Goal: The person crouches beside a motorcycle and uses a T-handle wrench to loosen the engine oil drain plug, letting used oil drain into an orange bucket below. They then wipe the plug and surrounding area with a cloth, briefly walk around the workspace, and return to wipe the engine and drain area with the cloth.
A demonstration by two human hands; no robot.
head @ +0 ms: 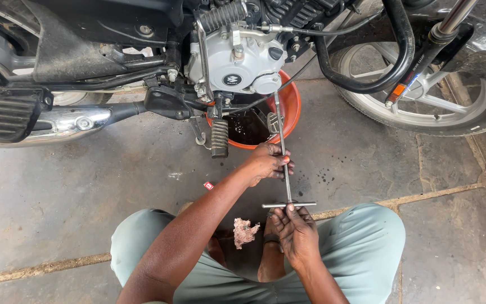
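Note:
A long steel T-handle wrench (282, 147) runs from the silver engine case (237, 62) of a motorcycle down toward me. My left hand (267, 162) wraps around its shaft midway. My right hand (293, 231) grips the crossbar handle (289, 205) at the near end. Under the engine sits an orange drain pan (292, 104) holding dark oil (247, 128). The wrench's far tip meets the engine just above the pan.
A ribbed footpeg (219, 138) hangs beside the pan. The chrome exhaust (57, 124) and a rear footrest (9, 115) lie left; the front wheel (423, 101) stands right. A pink rag (244, 232) lies between my knees on the stone floor, with a small red scrap (208, 185) nearby.

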